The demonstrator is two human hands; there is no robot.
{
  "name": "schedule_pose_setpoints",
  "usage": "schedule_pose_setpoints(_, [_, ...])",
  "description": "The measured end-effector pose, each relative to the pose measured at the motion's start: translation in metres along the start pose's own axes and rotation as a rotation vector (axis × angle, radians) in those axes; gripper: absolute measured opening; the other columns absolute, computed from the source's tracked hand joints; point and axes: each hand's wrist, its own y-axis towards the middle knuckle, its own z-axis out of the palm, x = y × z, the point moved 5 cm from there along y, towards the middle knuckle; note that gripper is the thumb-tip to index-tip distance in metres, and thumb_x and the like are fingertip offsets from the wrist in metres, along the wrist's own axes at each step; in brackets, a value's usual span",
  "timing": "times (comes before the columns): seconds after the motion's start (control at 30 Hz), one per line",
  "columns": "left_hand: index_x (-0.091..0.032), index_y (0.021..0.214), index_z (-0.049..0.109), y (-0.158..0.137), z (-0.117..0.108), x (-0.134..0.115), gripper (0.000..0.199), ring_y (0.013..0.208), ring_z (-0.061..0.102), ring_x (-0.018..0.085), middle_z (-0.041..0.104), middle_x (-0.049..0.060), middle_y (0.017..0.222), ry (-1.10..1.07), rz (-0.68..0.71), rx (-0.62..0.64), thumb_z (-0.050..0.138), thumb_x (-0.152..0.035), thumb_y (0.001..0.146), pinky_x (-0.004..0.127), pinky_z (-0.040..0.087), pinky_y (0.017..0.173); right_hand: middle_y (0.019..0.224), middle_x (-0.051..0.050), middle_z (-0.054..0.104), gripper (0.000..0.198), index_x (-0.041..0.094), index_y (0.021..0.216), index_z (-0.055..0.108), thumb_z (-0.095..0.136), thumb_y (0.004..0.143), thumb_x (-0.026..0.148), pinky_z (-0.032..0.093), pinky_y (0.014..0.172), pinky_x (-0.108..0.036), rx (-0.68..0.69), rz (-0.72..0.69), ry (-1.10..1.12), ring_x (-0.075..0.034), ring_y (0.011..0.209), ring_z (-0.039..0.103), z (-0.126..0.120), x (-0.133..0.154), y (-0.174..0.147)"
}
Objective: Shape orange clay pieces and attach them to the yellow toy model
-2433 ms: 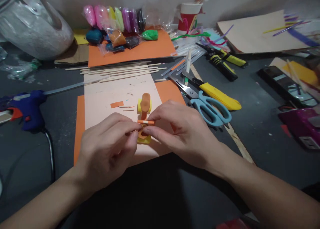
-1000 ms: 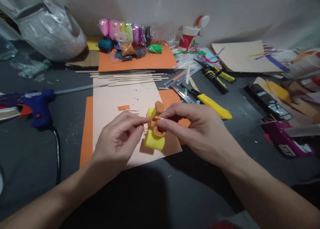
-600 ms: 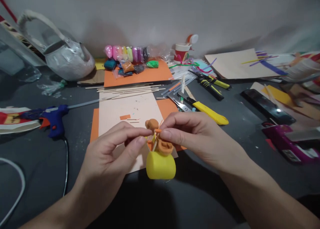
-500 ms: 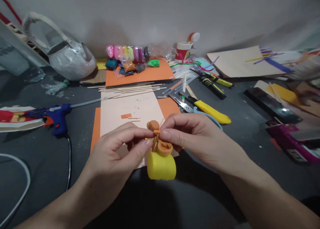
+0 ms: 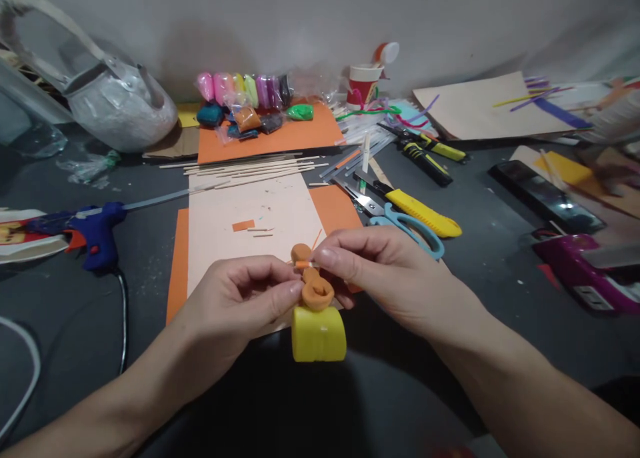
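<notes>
Above the near edge of a pale sheet point(image 5: 235, 201) on the dark tabletop point(image 5: 480, 245), a small clay model point(image 5: 317, 295) is held up between two bare hands. Its lower part is a glossy yellow cylinder point(image 5: 319, 338) lying on its side; on this sits an orange cup-like form, with a rounded orange lump point(image 5: 301, 252) farther back. The left hand point(image 5: 235, 295) grasps the model from the side, thumb against the orange clay, its other fingers partly hidden. The right hand point(image 5: 373, 271) pinches a short orange rod point(image 5: 303, 265) with a white section, set crosswise over the model; whether rod and clay touch cannot be told.

Behind the hands, the pale sheet carries an orange paper scrap point(image 5: 243, 225) and short stick pieces point(image 5: 261, 230); long thin sticks point(image 5: 260, 169) lie across its far end. To the left rests a blue glue gun point(image 5: 103, 238). To the right, blue-handled scissors point(image 5: 400, 221) lie just beside a yellow cutter point(image 5: 425, 215), with pliers point(image 5: 425, 161) beyond. At the rear: a metal kettle point(image 5: 117, 108), bagged coloured clay point(image 5: 245, 98) on orange card point(image 5: 310, 133), and a red-and-white paper cup point(image 5: 363, 85).
</notes>
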Motion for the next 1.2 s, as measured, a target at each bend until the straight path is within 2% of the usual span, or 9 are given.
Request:
schedule_pose_setpoints(0.13, [-0.02,0.076,0.08,0.001,-0.009,0.003,0.022,0.052,0.055,0.007,0.073,0.001,0.07,0.099,-0.056,-0.03,0.089,-0.04,0.075,0.016,0.044,0.052,0.068,0.002,0.064,0.034,0.014,0.077,0.072,0.071,0.095,0.043,0.046,0.057,-0.016,0.04,-0.035,-0.015,-0.006,0.059,0.053,-0.006,-0.001,-0.002])
schedule_pose_setpoints(0.27, [-0.019,0.074,0.078,0.003,-0.013,0.004,0.028,0.045,0.043,0.005,0.063,-0.001,0.06,0.08,-0.07,-0.052,0.09,-0.044,0.072,0.017,0.03,0.044,0.081,0.001,0.072,0.015,0.02,0.104,0.076,0.071,0.095,0.03,0.053,0.061,-0.018,0.019,-0.091,-0.05,-0.008,0.066,0.063,-0.015,0.002,-0.006])
schedule_pose_setpoints(0.4, [-0.02,0.076,0.079,0.002,-0.011,0.006,0.029,0.044,0.043,0.005,0.063,-0.002,0.06,0.047,-0.081,-0.03,0.09,-0.047,0.072,0.018,0.029,0.044,0.093,0.002,0.072,0.039,0.025,0.127,0.071,0.078,0.089,0.018,0.054,0.07,-0.019,-0.042,-0.414,-0.409,-0.01,0.08,0.067,-0.016,0.019,-0.013])
schedule_pose_setpoints(0.57, [-0.022,0.077,0.079,0.0,-0.007,0.005,0.025,0.043,0.043,0.005,0.063,-0.002,0.06,0.049,-0.069,0.012,0.088,-0.045,0.074,0.017,0.03,0.042,0.111,-0.004,0.073,0.031,0.02,0.129,0.069,0.069,0.098,0.02,0.054,0.085,-0.023,0.063,-0.735,-0.793,-0.012,0.097,0.068,-0.005,0.027,-0.019])
schedule_pose_setpoints(0.8, [-0.021,0.086,0.083,-0.001,0.003,0.004,0.031,0.043,0.031,0.004,0.063,-0.001,0.061,-0.029,-0.109,0.07,0.088,-0.049,0.073,0.014,0.03,0.038,0.102,-0.009,0.074,0.023,0.014,0.121,0.071,0.064,0.101,0.021,0.054,0.081,-0.023,0.027,-0.802,-0.965,-0.014,0.091,0.068,-0.001,0.023,-0.019])
schedule_pose_setpoints(0.97, [-0.018,0.093,0.085,-0.003,0.005,0.005,0.031,0.052,0.049,0.008,0.069,0.005,0.072,-0.079,-0.129,0.097,0.085,-0.044,0.077,0.014,0.04,0.039,0.106,-0.009,0.075,0.025,0.012,0.124,0.07,0.06,0.103,0.018,0.054,0.084,-0.022,0.056,-0.77,-0.897,-0.013,0.095,0.069,-0.002,0.025,-0.019])
schedule_pose_setpoints(1.03, [-0.017,0.095,0.085,-0.004,0.001,0.004,0.031,0.052,0.051,0.009,0.066,0.004,0.07,-0.115,-0.129,0.051,0.086,-0.043,0.076,0.015,0.043,0.039,0.105,-0.007,0.076,0.022,0.015,0.12,0.071,0.059,0.102,0.017,0.054,0.083,-0.024,-0.048,-0.759,-0.872,-0.013,0.093,0.07,-0.012,0.033,-0.02])
schedule_pose_setpoints(1.13, [-0.017,0.099,0.085,-0.006,-0.005,0.003,0.035,0.053,0.054,0.01,0.072,0.008,0.083,-0.163,-0.127,-0.04,0.088,-0.042,0.074,0.016,0.041,0.037,0.098,-0.004,0.077,0.016,0.02,0.106,0.073,0.058,0.102,0.023,0.054,0.079,-0.027,-0.496,-0.633,-0.99,-0.016,0.086,0.07,-0.049,0.045,-0.023])
schedule_pose_setpoints(1.2, [-0.018,0.098,0.086,-0.007,-0.008,0.002,0.034,0.058,0.059,0.012,0.073,0.009,0.083,-0.191,-0.112,-0.079,0.089,-0.042,0.074,0.016,0.042,0.039,0.096,-0.004,0.077,0.022,0.02,0.105,0.073,0.053,0.104,0.029,0.053,0.078,-0.029,-0.765,-0.422,-1.175,-0.017,0.086,0.071,-0.078,0.047,-0.025])
